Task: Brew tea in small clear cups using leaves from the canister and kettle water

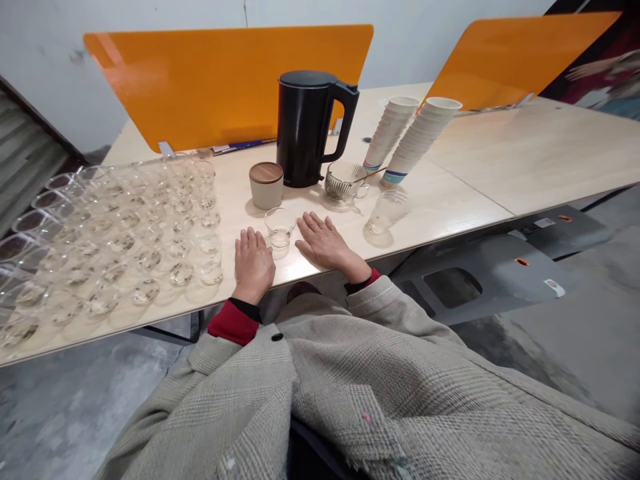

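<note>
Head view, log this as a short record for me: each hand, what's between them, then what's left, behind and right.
Left hand: flat, palm down on the tabletop, holding nothing
Right hand: flat, palm down, holding nothing
Between hands: one clear cup, upright
Left: rows of clear cups, many with dark bits at the bottom
Behind: black kettle; canister with wooden-looking lid; ribbed glass cup with a thin stick
Right: clear cups, seemingly nested; two paper-cup stacks farther back
</note>
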Action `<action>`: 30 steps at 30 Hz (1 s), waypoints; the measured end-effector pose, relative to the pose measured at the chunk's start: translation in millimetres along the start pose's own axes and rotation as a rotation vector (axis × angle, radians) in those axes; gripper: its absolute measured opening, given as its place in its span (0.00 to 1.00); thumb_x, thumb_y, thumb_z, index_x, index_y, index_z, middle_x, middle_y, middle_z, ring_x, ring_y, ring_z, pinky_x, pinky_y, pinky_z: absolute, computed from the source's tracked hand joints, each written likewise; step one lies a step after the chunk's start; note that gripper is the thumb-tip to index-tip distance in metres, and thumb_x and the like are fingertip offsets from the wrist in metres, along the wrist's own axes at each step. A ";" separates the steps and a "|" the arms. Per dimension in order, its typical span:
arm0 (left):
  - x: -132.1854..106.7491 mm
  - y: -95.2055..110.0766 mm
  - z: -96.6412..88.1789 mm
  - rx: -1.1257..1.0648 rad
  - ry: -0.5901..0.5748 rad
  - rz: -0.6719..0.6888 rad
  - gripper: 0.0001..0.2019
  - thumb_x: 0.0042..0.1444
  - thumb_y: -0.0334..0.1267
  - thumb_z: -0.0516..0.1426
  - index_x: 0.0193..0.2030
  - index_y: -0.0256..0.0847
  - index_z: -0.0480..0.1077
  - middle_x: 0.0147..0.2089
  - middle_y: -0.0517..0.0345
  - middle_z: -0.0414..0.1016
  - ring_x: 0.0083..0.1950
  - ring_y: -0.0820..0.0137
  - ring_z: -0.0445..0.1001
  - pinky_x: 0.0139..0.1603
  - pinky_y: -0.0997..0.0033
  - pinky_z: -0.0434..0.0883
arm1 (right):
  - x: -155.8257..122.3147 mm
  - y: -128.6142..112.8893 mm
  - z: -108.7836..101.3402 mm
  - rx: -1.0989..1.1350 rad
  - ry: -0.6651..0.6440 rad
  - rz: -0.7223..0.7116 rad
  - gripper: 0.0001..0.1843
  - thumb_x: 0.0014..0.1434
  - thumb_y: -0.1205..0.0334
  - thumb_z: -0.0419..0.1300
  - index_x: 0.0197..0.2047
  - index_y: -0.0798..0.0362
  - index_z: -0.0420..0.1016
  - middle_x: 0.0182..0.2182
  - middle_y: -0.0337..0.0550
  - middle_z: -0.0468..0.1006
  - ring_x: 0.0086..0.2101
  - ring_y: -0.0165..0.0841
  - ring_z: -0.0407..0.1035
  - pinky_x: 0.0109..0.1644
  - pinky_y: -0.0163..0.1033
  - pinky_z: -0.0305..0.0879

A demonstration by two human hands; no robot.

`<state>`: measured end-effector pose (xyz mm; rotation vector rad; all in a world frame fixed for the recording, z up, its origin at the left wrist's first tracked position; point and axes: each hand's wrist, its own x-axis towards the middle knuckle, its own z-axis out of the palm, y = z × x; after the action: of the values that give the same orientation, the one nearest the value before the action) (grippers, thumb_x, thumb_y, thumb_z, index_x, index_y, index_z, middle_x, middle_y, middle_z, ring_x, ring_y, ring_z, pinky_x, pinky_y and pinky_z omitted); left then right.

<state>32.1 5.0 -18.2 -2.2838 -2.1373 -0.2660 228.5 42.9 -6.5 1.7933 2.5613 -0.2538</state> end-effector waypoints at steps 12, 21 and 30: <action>-0.7 2.8 -4.5 0.016 -0.028 -0.007 0.29 0.74 0.34 0.46 0.77 0.18 0.60 0.82 0.27 0.54 0.85 0.45 0.52 0.84 0.44 0.52 | 0.7 1.4 2.7 -0.015 0.019 -0.011 0.41 0.77 0.49 0.44 0.83 0.65 0.46 0.82 0.60 0.41 0.81 0.51 0.36 0.82 0.65 0.37; 0.2 -0.9 3.8 0.018 0.016 0.014 0.29 0.73 0.34 0.45 0.76 0.18 0.61 0.81 0.27 0.55 0.84 0.44 0.54 0.83 0.42 0.54 | 2.0 4.1 9.6 -0.018 0.074 -0.034 0.40 0.77 0.49 0.44 0.83 0.64 0.48 0.82 0.62 0.44 0.81 0.51 0.39 0.82 0.65 0.39; -0.7 -1.5 5.1 0.034 0.030 0.006 0.29 0.74 0.35 0.45 0.76 0.20 0.62 0.81 0.29 0.57 0.84 0.45 0.54 0.83 0.44 0.54 | 3.5 4.0 11.6 -0.001 0.086 -0.037 0.40 0.77 0.48 0.44 0.83 0.65 0.49 0.82 0.63 0.44 0.81 0.52 0.39 0.82 0.66 0.38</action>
<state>31.2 5.0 -23.5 -2.2533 -2.1032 -0.2608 230.0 46.0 -18.7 1.7963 2.6536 -0.1792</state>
